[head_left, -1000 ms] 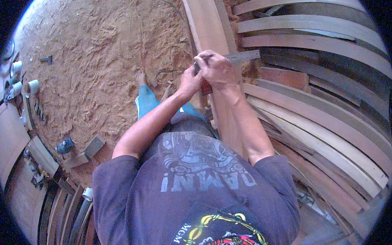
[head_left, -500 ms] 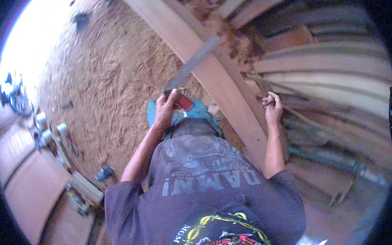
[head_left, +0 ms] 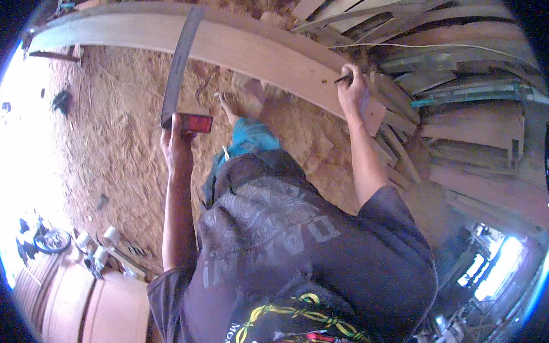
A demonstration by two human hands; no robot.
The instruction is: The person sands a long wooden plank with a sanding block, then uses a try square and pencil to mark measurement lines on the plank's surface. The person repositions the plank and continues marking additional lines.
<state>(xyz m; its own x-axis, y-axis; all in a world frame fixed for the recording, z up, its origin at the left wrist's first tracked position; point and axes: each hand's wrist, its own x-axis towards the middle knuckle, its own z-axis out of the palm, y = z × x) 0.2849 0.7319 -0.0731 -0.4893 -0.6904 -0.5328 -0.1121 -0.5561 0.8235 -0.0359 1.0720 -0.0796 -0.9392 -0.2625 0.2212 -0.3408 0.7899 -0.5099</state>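
Square (head_left: 180, 69) in the left hand (head_left: 177, 152) and dark, pencil-like stick (head_left: 342, 79) in the right hand (head_left: 353, 97), seen from above with a long, pale-brown board (head_left: 252, 54). The left fingers wrap the square at its corner, the thumb laid against the red-faced stock (head_left: 199, 123); gripping this thick end presumably leaves the thin blade unobstructed. The blade points forward, and its far part overlaps the board as viewed; whether metal and wood touch cannot be told. The right fingers are curled inward, pinching the stick so that its end projects toward the left, a hold that probably keeps a slender tool steady without needing the whole palm. This hand lies over the board near its right end, though actual contact is unclear. The board runs from the upper left down toward the right, beyond the bare foot (head_left: 229, 106), a placement that seems to bring its near edge within reach of either hand. Shavings (head_left: 122, 152) lie underfoot, while loose timber (head_left: 467, 137) rests off to the right, apparently set aside to keep it away from the feet.
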